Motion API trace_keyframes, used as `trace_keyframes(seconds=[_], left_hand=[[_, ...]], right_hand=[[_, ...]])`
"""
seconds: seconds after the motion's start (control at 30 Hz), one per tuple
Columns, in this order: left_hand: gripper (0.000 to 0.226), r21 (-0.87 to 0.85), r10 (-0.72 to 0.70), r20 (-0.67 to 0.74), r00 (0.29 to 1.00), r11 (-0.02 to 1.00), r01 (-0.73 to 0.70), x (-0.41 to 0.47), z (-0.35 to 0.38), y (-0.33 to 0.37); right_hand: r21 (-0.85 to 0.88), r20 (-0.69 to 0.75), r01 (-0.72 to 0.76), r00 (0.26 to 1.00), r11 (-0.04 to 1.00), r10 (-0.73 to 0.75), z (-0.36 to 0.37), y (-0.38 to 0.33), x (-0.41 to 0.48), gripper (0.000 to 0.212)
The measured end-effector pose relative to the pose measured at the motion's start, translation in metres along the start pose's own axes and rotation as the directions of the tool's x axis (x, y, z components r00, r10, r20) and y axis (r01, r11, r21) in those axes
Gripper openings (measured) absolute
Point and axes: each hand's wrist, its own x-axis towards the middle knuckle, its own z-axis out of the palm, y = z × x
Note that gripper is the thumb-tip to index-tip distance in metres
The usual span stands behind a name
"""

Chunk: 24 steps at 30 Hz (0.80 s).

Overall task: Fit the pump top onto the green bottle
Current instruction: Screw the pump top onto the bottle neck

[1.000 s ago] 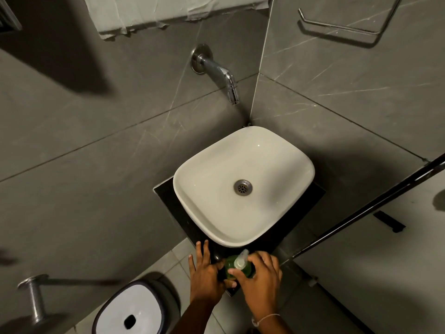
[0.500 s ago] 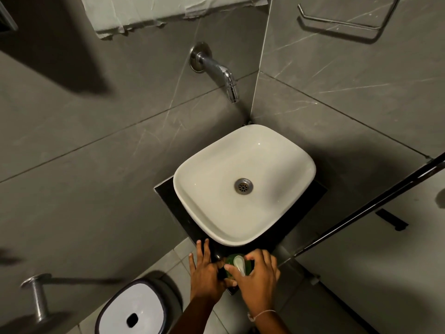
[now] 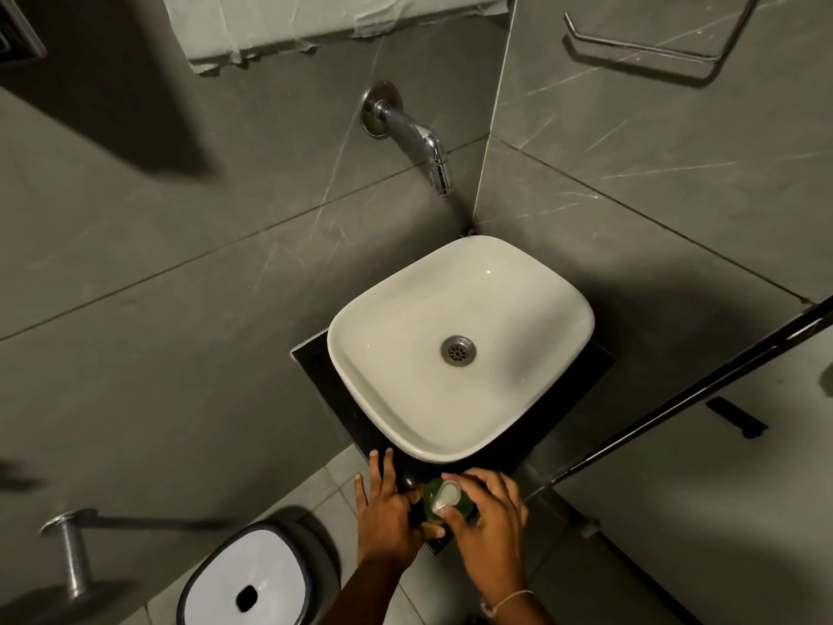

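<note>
The green bottle [image 3: 434, 493] stands on the near corner of the black counter [image 3: 315, 367], just in front of the basin. On its neck sits the white pump top [image 3: 446, 494], nozzle pointing toward me. My right hand [image 3: 487, 530] curls over the bottle from the right, fingertips pinching the pump top. My left hand [image 3: 385, 512] lies against the bottle's left side, thumb wrapped toward its front, fingers stretched onto the counter. Most of the bottle's body is hidden between the two hands.
A white basin [image 3: 392, 367] with a metal drain [image 3: 458, 350] fills the counter; a chrome tap [image 3: 423, 142] juts from the grey wall above. A white-lidded bin [image 3: 250, 579] stands on the floor at lower left. A dark glass partition edge [image 3: 676, 399] runs on the right.
My right hand has turned the pump top on the bottle: its nozzle swung round and now points toward me. My left hand stays against the bottle.
</note>
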Motion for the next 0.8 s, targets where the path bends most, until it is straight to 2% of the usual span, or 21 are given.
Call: trace_keyframes(seconds=[0.07,0.2,0.4,0.47,0.57,0.63,0.73,0.8], left_hand=[[0.059,0.008,0.0,-0.001,1.0,1.0,0.0,0.0,0.001,-0.001],[0.054,-0.002,-0.011,-0.015,1.0,1.0,0.011,0.0,0.005,-0.003],[0.062,0.016,-0.013,-0.015,1.0,1.0,0.013,0.002,0.006,-0.003],[0.059,0.02,-0.008,-0.015,1.0,1.0,0.008,0.001,0.007,-0.003],[0.051,0.007,-0.003,-0.023,1.0,1.0,0.003,0.001,0.007,-0.004],[0.049,0.01,-0.005,-0.024,1.0,1.0,0.005,0.001,0.006,-0.004],[0.056,0.05,-0.005,-0.012,1.0,0.999,0.006,0.002,0.005,-0.002],[0.058,0.059,0.003,-0.006,1.0,0.998,-0.003,0.002,0.004,-0.001]], right_hand=[[-0.032,-0.021,-0.019,1.0,0.999,0.018,-0.001,0.0,0.002,0.038],[-0.038,-0.022,-0.114,0.993,0.993,0.113,0.002,-0.01,0.005,0.049],[-0.04,0.026,0.033,0.999,0.999,-0.032,-0.004,0.002,0.005,0.044],[-0.069,0.002,-0.04,0.999,0.997,0.04,-0.006,-0.003,0.006,0.041],[-0.105,-0.016,-0.127,0.992,0.986,0.126,-0.003,-0.012,0.006,0.051],[-0.086,-0.004,-0.116,0.993,0.989,0.117,0.0,-0.01,0.004,0.048],[-0.083,0.017,-0.034,0.999,0.996,0.035,-0.001,-0.001,0.002,0.047],[-0.119,-0.007,-0.064,0.998,0.991,0.063,-0.002,-0.002,0.003,0.044]])
